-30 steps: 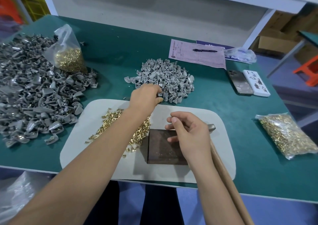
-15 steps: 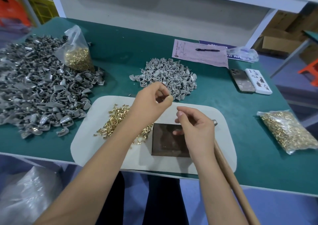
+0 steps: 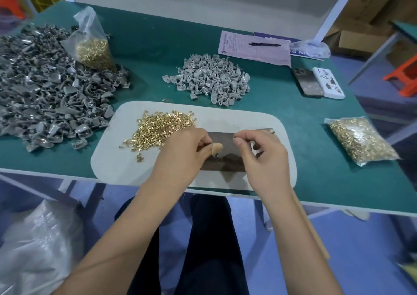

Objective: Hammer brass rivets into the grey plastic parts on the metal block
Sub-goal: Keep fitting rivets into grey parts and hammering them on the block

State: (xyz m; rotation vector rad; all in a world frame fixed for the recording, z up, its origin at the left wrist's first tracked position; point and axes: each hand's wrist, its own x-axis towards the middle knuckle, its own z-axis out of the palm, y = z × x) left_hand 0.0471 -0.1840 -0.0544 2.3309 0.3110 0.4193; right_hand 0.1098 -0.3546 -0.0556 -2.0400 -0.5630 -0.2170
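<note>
Green bench (image 3: pixel 293 118): left hand (image 3: pixel 182 152) grip pinches grey part over metal block (image 3: pixel 225 157); right hand (image 3: pixel 264 157) pinches rivet.

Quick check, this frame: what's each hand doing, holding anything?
Left hand: fingers curled, apparently pinching a small part; the item itself is too hidden to name.
Right hand: pinches a brass rivet at its fingertips, above the metal block.
</note>
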